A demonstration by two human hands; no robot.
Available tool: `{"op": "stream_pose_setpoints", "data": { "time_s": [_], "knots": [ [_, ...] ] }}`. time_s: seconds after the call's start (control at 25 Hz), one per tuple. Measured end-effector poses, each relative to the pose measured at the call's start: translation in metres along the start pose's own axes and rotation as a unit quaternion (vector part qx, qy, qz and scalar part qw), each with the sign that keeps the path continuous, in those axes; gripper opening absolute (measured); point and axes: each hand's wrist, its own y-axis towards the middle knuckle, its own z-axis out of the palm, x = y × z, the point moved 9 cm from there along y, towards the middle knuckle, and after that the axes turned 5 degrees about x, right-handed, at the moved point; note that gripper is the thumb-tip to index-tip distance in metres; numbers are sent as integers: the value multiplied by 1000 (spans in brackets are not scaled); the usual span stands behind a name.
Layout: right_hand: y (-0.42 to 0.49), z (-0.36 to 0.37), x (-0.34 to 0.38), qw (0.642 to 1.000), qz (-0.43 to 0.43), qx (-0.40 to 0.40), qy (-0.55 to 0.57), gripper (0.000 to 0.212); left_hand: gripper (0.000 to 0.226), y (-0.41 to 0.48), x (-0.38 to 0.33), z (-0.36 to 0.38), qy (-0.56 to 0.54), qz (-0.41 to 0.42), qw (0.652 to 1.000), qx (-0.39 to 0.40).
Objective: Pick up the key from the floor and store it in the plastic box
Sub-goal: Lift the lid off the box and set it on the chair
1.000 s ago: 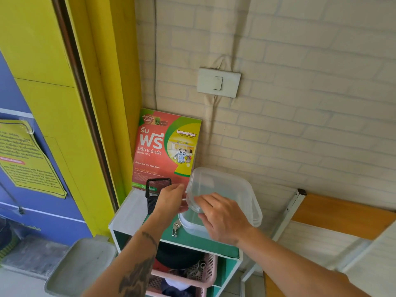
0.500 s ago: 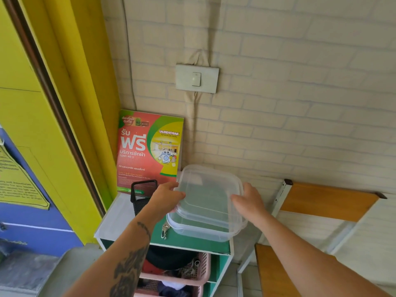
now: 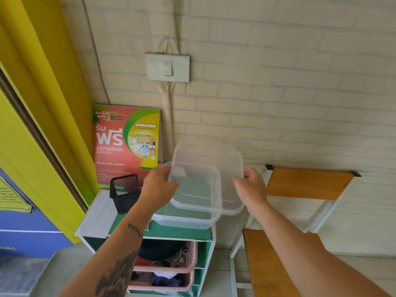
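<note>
A clear plastic box (image 3: 184, 221) stands on the green top of a small shelf unit (image 3: 171, 233). Its clear lid (image 3: 207, 179) is held tilted just above the box, shifted toward the right and the wall. My left hand (image 3: 157, 189) grips the lid's left edge and my right hand (image 3: 250, 189) grips its right edge. A small metal bit of the key (image 3: 147, 227) shows under my left wrist at the box's front left corner. I cannot tell whether it hangs from my hand or lies on the shelf.
A black mesh pen cup (image 3: 124, 192) stands left of the box, with a red laundry poster (image 3: 126, 144) leaning on the brick wall behind. Pink baskets (image 3: 182, 269) of clutter fill the shelves below. A wooden chair (image 3: 278, 260) stands at the right, a yellow door frame at the left.
The lid has come up off the box and slid to the right. My right hand moved from the lid's front to its right edge.
</note>
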Motion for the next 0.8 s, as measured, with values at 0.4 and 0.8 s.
{"op": "stream_pose_setpoints", "data": {
  "time_s": [0.4,0.8],
  "knots": [
    [1,-183,-112,999,19,-40,-29,39,31,-39,-84,180,33,-2,999,37],
    [7,-276,-286,976,157,17,-150,34,28,-78,-27,396,29,-188,956,222]
  ]
}}
